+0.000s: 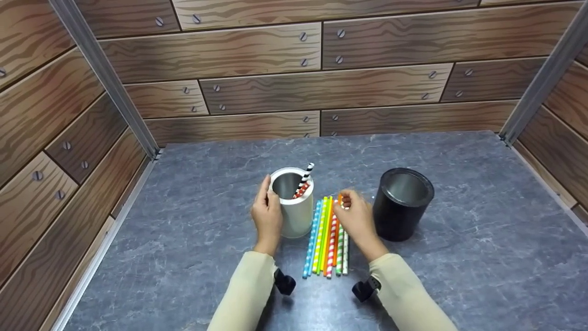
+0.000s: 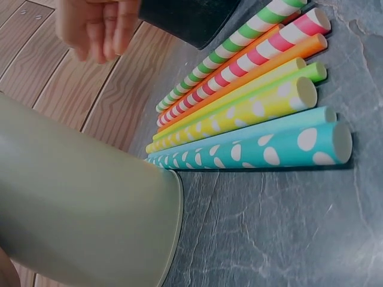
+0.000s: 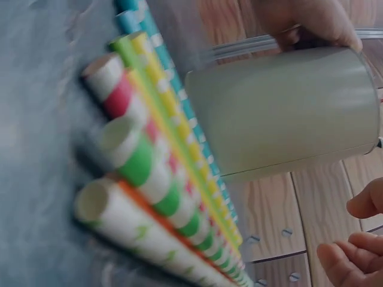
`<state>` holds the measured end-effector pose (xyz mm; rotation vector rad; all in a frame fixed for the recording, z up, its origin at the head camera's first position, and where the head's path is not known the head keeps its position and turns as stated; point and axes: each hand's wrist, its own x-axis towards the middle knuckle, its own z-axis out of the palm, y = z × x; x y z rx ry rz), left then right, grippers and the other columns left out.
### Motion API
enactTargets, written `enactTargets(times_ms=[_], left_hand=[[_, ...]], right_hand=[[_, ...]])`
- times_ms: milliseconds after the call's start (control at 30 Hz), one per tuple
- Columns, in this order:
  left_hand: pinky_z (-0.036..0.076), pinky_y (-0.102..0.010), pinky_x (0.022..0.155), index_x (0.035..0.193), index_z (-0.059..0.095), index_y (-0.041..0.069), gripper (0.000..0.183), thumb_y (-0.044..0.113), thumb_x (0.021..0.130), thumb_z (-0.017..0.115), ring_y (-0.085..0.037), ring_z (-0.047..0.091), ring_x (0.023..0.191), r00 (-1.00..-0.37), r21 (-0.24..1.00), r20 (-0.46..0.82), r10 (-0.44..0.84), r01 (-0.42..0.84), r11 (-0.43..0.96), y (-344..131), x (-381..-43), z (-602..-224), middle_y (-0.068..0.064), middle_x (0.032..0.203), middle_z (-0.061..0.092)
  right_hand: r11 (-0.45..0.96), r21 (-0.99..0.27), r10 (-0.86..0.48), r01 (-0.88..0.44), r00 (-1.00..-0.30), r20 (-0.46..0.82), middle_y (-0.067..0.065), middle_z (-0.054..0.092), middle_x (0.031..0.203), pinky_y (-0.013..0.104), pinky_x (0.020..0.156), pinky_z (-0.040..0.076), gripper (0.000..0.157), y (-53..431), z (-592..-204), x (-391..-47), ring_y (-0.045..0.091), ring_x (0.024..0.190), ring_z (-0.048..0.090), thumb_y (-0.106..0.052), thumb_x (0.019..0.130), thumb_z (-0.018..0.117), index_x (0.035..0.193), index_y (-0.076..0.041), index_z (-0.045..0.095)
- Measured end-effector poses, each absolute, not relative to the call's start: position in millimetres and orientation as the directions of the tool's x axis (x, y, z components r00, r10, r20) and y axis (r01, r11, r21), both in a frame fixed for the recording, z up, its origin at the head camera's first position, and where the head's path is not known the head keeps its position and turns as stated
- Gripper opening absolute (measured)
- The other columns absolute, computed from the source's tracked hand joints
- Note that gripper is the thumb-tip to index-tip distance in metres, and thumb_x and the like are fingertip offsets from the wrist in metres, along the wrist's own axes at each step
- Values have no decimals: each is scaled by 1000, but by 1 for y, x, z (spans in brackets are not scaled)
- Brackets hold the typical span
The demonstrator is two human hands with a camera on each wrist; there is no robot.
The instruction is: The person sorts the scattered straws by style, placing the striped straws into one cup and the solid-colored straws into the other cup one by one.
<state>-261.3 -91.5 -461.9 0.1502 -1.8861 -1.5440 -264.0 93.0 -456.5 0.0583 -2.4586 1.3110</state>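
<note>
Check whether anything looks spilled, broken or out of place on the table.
Nothing stands out. The straws lie in a tidy row, the white cup and black cup stand upright, and nothing looks spilled.

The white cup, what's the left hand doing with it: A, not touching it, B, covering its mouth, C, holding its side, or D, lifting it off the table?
C: the left hand holds the side of the white cup, which stands upright on the table.
</note>
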Motion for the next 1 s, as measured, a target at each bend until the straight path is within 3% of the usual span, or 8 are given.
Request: enactTargets(times_ms=[400, 633, 833, 1000], left_hand=[[42, -37, 99, 128, 55, 3, 39, 9, 91, 45, -24, 51, 121, -767, 898, 433, -473, 324, 297, -93, -263, -462, -11, 129, 56], [43, -38, 98, 128, 54, 1, 38, 6, 91, 44, -25, 51, 120, -766, 896, 441, -468, 343, 283, -92, -263, -463, -13, 129, 56], [43, -38, 98, 127, 55, 2, 38, 6, 91, 45, -25, 52, 118, -756, 891, 451, -474, 349, 290, -92, -262, -463, -13, 128, 57], [43, -38, 98, 128, 54, 2, 39, 7, 91, 44, -25, 52, 119, -761, 894, 444, -472, 343, 287, -92, -260, -463, -12, 129, 56]], right_hand=[[652, -753, 101, -86, -975, 199, 18, 62, 92, 42, 77, 47, 47, 106, -481, -270, 30, 85, 60, -10, 75, 68, 116, 6, 53], [656, -754, 101, 25, -993, 55, 19, 61, 96, 43, 78, 46, 62, 111, -490, -278, 32, 88, 57, -15, 75, 67, 129, 4, 43], [668, -742, 99, 54, -995, 16, 25, 63, 102, 44, 83, 46, 62, 112, -491, -282, 35, 95, 59, -15, 74, 67, 128, 5, 44], [683, -727, 91, 70, -996, -11, 23, 64, 99, 42, 79, 48, 61, 112, -491, -285, 33, 91, 60, -14, 73, 67, 127, 6, 46]])
